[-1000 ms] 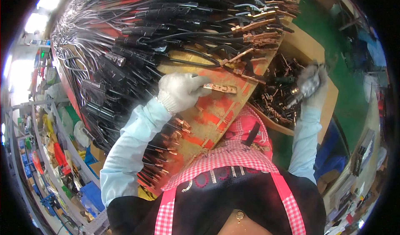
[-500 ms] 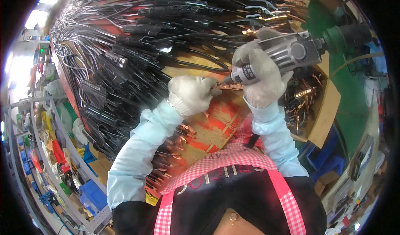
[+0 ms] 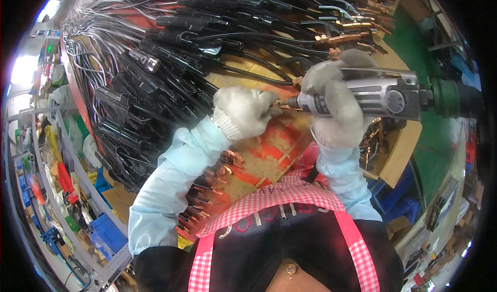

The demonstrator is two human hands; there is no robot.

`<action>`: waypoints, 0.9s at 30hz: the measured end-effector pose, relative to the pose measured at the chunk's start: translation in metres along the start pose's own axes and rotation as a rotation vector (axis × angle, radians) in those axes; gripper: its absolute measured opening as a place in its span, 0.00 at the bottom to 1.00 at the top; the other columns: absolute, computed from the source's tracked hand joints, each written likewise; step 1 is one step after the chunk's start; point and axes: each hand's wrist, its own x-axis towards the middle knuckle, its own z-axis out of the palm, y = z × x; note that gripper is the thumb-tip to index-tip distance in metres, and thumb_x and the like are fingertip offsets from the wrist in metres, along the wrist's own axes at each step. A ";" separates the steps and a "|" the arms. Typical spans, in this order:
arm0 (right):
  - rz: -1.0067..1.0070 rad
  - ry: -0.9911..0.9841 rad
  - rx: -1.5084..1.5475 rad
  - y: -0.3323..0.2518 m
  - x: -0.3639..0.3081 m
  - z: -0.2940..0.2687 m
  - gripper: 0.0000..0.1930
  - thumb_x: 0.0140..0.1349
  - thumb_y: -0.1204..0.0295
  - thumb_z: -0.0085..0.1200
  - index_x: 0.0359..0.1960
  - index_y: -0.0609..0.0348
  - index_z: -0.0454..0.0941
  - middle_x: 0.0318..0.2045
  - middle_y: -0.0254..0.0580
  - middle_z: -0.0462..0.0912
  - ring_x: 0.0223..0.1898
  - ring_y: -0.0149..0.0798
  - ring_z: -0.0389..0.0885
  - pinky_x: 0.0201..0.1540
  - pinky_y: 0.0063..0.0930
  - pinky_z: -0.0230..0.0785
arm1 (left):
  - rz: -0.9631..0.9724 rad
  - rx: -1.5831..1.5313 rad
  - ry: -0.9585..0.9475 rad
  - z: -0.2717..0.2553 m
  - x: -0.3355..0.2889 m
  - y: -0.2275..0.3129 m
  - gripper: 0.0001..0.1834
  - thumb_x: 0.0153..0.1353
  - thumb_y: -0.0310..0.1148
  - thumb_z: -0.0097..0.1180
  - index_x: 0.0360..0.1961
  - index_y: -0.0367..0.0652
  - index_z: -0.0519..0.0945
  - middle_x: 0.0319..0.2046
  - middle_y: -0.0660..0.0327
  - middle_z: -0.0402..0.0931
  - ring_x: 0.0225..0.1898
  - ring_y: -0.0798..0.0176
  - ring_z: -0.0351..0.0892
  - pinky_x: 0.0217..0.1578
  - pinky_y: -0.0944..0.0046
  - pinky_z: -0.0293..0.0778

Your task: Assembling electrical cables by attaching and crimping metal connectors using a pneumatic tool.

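Observation:
My left hand (image 3: 243, 111), in a white knit glove, is closed with thumb and fingers pinched at the tip of the tool. A small copper-coloured part (image 3: 283, 104) shows at those fingertips; most of it is hidden. Wrapped round the front of a silver-grey air screwdriver (image 3: 383, 96) is my gloved right hand (image 3: 339, 103). The tool lies nearly level, its bit pointing left at the pinched fingers and its dark green rear end to the right. Whether the bit touches the copper part I cannot tell.
Many black cable clamps (image 3: 171, 59) with grey leads cover the bench to the left and back. Copper-ended pieces (image 3: 357, 35) lie at the back right. A cardboard box (image 3: 401, 152) of copper parts stands right. Shelving with blue bins (image 3: 108, 235) is at far left.
The screwdriver has swung from a slant to nearly level, and my right hand has shifted slightly right with it. My left hand has moved a little to the right, still pinched.

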 end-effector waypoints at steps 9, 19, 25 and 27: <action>-0.020 0.015 -0.079 0.004 -0.004 -0.012 0.27 0.62 0.85 0.56 0.63 0.62 0.66 0.37 0.46 0.82 0.37 0.37 0.81 0.39 0.31 0.77 | -0.013 0.007 -0.004 0.000 0.001 0.001 0.14 0.54 0.45 0.66 0.38 0.51 0.85 0.24 0.58 0.83 0.27 0.50 0.84 0.26 0.52 0.77; -0.008 0.126 -0.335 -0.003 -0.003 0.006 0.26 0.56 0.73 0.52 0.58 0.62 0.66 0.32 0.49 0.77 0.31 0.42 0.75 0.34 0.40 0.73 | 0.027 -0.072 0.048 0.004 -0.001 -0.003 0.13 0.53 0.44 0.67 0.38 0.51 0.86 0.24 0.58 0.82 0.26 0.50 0.83 0.24 0.52 0.75; 0.013 0.089 -0.371 -0.009 -0.006 0.010 0.27 0.57 0.74 0.50 0.60 0.61 0.62 0.29 0.45 0.75 0.32 0.42 0.74 0.35 0.39 0.71 | 0.053 -0.081 0.072 0.006 0.000 -0.005 0.14 0.52 0.44 0.67 0.37 0.51 0.85 0.24 0.58 0.82 0.26 0.50 0.83 0.23 0.52 0.75; 0.034 0.105 -0.355 -0.006 -0.007 0.010 0.27 0.57 0.74 0.50 0.60 0.60 0.61 0.30 0.45 0.75 0.33 0.42 0.74 0.36 0.39 0.71 | 0.041 -0.060 0.047 0.007 -0.001 -0.005 0.14 0.52 0.44 0.67 0.37 0.51 0.85 0.24 0.58 0.82 0.26 0.50 0.83 0.24 0.52 0.75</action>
